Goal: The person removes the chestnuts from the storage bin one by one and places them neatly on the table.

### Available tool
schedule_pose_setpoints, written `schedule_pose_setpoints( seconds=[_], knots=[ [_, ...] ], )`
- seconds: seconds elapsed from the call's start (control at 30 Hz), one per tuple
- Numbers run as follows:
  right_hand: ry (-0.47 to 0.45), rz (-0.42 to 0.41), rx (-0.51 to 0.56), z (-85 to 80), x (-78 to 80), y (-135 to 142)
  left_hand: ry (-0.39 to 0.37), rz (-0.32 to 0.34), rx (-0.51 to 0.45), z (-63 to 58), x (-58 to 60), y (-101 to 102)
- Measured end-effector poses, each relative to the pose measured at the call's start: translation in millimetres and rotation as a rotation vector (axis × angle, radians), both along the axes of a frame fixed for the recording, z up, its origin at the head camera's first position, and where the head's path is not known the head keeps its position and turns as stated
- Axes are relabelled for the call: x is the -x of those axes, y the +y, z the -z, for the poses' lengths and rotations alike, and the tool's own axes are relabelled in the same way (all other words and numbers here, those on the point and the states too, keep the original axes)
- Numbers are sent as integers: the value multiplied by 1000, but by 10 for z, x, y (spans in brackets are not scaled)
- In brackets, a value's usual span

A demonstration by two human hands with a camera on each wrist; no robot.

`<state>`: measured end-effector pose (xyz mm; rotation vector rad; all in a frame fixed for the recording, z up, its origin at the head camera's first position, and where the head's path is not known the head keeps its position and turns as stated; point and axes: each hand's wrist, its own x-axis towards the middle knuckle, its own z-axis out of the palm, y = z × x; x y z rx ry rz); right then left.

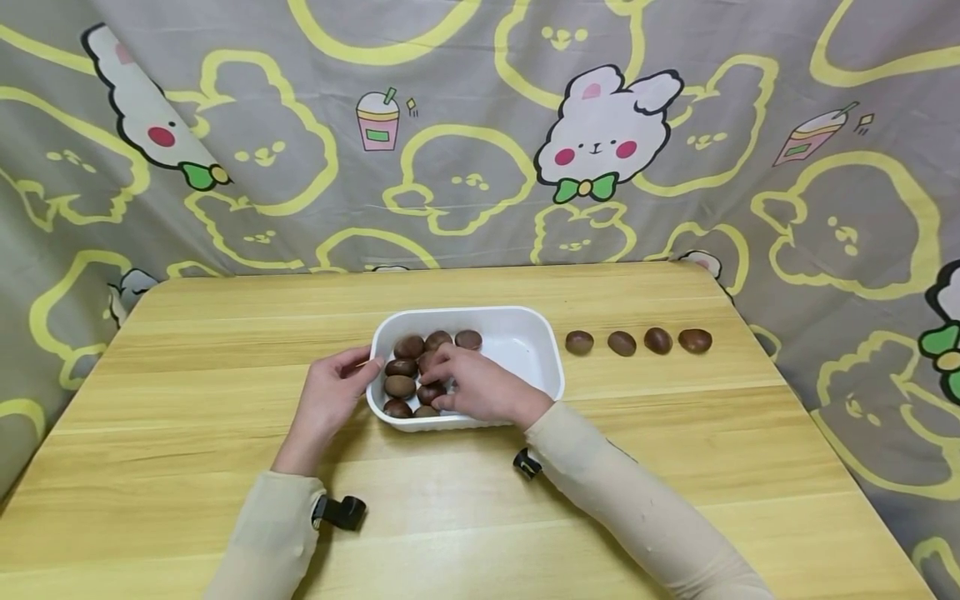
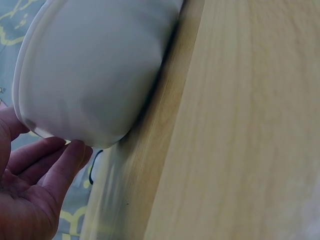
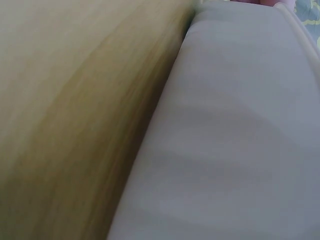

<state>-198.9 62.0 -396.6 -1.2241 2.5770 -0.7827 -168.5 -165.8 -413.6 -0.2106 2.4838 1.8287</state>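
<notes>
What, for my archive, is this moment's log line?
left hand: grips white container; right hand: at chestnuts inside; four chestnuts: on table

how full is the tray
Partly full: chestnuts crowd the left side of the tray, while bare white bottom shows on the right.

Box [image 1: 517, 367] at the left hand [image 1: 333, 392]: plain white. Nuts [image 1: 400, 387] by the right hand [image 1: 483, 385]: mid to dark brown. Row of nuts [image 1: 658, 340] to that hand's right: dark brown. Table [image 1: 187, 375] beneath both: yellowish, wood-grained. Curtain [image 1: 465, 92] beyond them: grey, printed with yellow animal outlines, white rabbits, pink cups.
</notes>
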Motion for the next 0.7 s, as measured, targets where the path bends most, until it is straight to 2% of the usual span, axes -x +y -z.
schedule_pose_setpoints(
  seconds=[0.37, 0.7],
  knots=[
    [-67, 33, 58, 3, -9, 6, 0, -1, 17, -17, -8, 3],
    [-106, 44, 39, -1, -8, 6, 1, -1, 28, -3, -13, -4]
  ],
)
